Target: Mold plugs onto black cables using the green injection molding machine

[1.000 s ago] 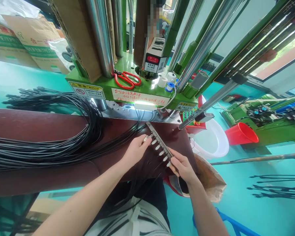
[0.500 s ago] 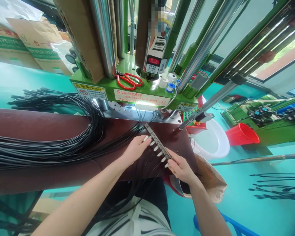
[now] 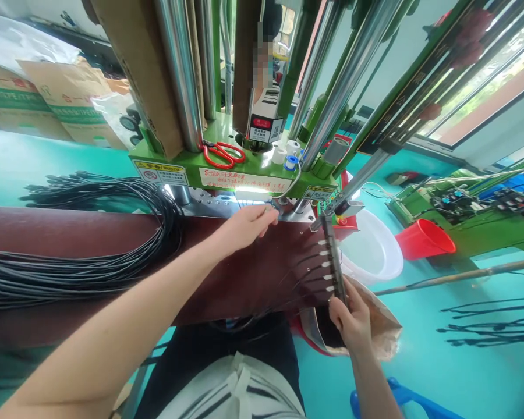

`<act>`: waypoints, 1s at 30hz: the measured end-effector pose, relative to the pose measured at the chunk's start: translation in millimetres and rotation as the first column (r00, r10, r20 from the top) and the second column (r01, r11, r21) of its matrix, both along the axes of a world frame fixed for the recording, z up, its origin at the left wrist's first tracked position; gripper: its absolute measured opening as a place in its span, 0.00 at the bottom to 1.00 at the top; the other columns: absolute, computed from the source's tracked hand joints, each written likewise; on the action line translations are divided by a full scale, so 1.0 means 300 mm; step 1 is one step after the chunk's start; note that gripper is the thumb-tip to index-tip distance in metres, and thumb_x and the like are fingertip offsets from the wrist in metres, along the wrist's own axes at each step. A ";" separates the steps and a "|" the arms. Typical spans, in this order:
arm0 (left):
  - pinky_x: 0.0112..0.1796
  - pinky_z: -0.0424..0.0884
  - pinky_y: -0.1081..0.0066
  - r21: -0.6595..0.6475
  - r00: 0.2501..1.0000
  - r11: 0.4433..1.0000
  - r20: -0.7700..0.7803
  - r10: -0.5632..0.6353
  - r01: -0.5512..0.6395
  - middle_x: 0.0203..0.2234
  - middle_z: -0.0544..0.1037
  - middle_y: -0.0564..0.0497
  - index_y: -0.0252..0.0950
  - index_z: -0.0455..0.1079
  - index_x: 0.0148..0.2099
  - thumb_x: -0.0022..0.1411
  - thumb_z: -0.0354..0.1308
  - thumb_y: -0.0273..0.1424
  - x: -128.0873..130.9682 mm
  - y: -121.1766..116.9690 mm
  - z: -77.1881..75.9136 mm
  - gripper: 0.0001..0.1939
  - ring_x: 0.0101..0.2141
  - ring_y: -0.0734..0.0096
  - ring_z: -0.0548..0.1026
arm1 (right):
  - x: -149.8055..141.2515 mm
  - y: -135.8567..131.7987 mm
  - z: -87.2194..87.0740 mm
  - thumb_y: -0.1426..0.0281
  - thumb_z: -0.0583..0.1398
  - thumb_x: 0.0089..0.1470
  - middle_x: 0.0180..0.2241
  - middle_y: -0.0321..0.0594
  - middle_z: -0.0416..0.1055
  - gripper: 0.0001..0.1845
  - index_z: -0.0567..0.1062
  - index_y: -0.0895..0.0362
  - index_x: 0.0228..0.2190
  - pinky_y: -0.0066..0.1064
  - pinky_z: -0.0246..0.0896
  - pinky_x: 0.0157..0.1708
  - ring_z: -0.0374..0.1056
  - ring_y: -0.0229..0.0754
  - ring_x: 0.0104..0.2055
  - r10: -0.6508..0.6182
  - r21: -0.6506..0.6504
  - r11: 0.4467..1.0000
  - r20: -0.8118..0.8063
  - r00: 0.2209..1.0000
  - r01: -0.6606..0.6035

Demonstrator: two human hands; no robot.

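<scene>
My right hand [image 3: 353, 319] grips the near end of a long metal fixture bar [image 3: 333, 259] that carries several white connector tips, each trailing a thin black cable [image 3: 297, 273]. It holds the bar at the right edge of the dark red worktable [image 3: 82, 238]. My left hand [image 3: 244, 226] reaches forward to the metal plate [image 3: 220, 201] under the green machine [image 3: 227, 169], fingers pinched together on something small I cannot make out. A thick bundle of black cables [image 3: 78, 262] lies on the table to the left.
Red scissors [image 3: 220, 154] and tape rolls [image 3: 286, 152] rest on the machine's ledge between steel columns [image 3: 181, 75]. A white basin [image 3: 371, 250], a red bucket [image 3: 423, 240] and a brown paper bag [image 3: 375, 326] stand to the right. Cardboard boxes [image 3: 35, 99] are at the back left.
My right hand swung the bar with its connectors from the table's middle to its right edge. My left hand let go of the bar and reached forward to the machine's plate.
</scene>
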State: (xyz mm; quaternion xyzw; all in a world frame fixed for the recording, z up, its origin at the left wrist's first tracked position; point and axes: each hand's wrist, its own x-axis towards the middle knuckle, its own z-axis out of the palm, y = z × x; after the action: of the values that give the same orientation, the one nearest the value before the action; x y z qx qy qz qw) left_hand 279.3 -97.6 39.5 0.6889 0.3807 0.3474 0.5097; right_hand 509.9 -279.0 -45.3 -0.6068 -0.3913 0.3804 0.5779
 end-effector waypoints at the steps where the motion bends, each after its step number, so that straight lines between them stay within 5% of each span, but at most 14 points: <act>1: 0.17 0.51 0.78 -0.010 0.998 1.000 0.051 0.026 -0.026 0.13 0.64 0.57 0.34 0.67 0.27 0.57 0.50 0.38 0.006 0.005 0.054 0.14 0.14 0.81 0.57 | 0.004 -0.016 -0.002 0.67 0.60 0.50 0.12 0.23 0.51 0.28 0.61 0.57 0.53 0.23 0.39 0.13 0.45 0.28 0.13 -0.060 0.040 0.997 -0.016 0.998 0.061; 4: 0.16 0.50 0.79 -0.037 0.947 0.987 0.280 0.159 -0.155 0.15 0.65 0.57 0.34 0.66 0.30 0.56 0.54 0.34 0.049 0.011 0.193 0.09 0.13 0.84 0.56 | -0.001 -0.047 -0.004 0.69 0.59 0.51 0.13 0.23 0.50 0.27 0.61 0.56 0.53 0.24 0.40 0.14 0.45 0.27 0.12 -0.192 0.124 0.972 -0.070 0.979 0.199; 6: 0.19 0.54 0.81 -0.037 0.887 0.972 0.404 0.225 -0.230 0.19 0.66 0.57 0.33 0.66 0.33 0.55 0.55 0.30 0.102 0.014 0.234 0.05 0.16 0.84 0.61 | -0.010 -0.059 -0.001 0.69 0.59 0.51 0.15 0.24 0.51 0.26 0.62 0.54 0.52 0.24 0.41 0.14 0.46 0.27 0.12 -0.240 0.153 0.956 -0.091 0.967 0.251; 9: 0.24 0.59 0.79 0.050 0.897 0.974 0.403 0.183 -0.221 0.22 0.67 0.56 0.34 0.66 0.35 0.52 0.56 0.24 0.203 0.022 0.188 0.05 0.22 0.81 0.66 | -0.023 -0.069 0.011 0.68 0.58 0.51 0.15 0.25 0.53 0.26 0.62 0.52 0.53 0.24 0.43 0.14 0.47 0.28 0.13 -0.268 0.177 0.944 -0.085 0.960 0.280; 14: 0.23 0.61 0.77 0.127 0.978 0.991 0.199 -0.056 0.031 0.22 0.70 0.55 0.34 0.65 0.30 0.50 0.53 0.23 0.292 0.043 0.046 0.03 0.20 0.81 0.64 | -0.020 -0.078 0.031 0.69 0.58 0.52 0.16 0.27 0.56 0.25 0.62 0.54 0.53 0.25 0.44 0.13 0.50 0.29 0.13 -0.255 0.196 0.945 -0.060 0.965 0.261; 16: 0.21 0.60 0.78 0.054 0.966 0.998 0.256 -0.038 0.024 0.20 0.70 0.56 0.33 0.63 0.30 0.51 0.52 0.23 0.267 0.051 0.062 0.02 0.17 0.83 0.62 | -0.009 -0.076 0.027 0.70 0.58 0.51 0.16 0.27 0.57 0.25 0.64 0.54 0.52 0.25 0.45 0.13 0.50 0.29 0.13 -0.242 0.209 0.945 -0.069 0.968 0.251; 19: 0.19 0.59 0.78 0.009 0.930 0.999 0.364 -0.041 0.040 0.20 0.71 0.56 0.33 0.63 0.29 0.50 0.53 0.21 0.177 0.043 0.164 0.04 0.16 0.84 0.62 | 0.006 -0.062 0.012 0.72 0.59 0.51 0.15 0.26 0.55 0.24 0.65 0.55 0.51 0.24 0.45 0.13 0.50 0.29 0.13 -0.224 0.223 0.944 -0.102 0.969 0.242; 25: 0.19 0.59 0.78 0.207 0.899 0.976 0.411 -0.152 0.071 0.24 0.72 0.55 0.34 0.66 0.29 0.50 0.55 0.19 -0.042 -0.099 0.383 0.06 0.20 0.81 0.68 | 0.006 0.001 0.014 0.72 0.59 0.50 0.15 0.25 0.55 0.22 0.66 0.55 0.49 0.22 0.43 0.12 0.50 0.28 0.13 -0.200 0.181 0.957 -0.158 0.967 0.227; 30: 0.19 0.63 0.77 0.366 0.940 0.927 0.337 -0.056 -0.076 0.25 0.72 0.55 0.35 0.70 0.32 0.51 0.57 0.21 -0.135 -0.183 0.410 0.05 0.25 0.77 0.73 | -0.001 0.054 0.063 0.74 0.60 0.47 0.17 0.27 0.57 0.17 0.70 0.55 0.42 0.21 0.44 0.12 0.51 0.27 0.14 -0.180 0.232 0.948 -0.174 0.968 0.218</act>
State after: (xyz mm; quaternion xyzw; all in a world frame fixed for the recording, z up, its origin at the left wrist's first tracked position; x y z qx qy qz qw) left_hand 238.8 -152.5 162.6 0.7007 0.2169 0.5300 0.4255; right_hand 509.7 -262.9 -26.5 -0.5354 -0.3280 0.3124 0.7129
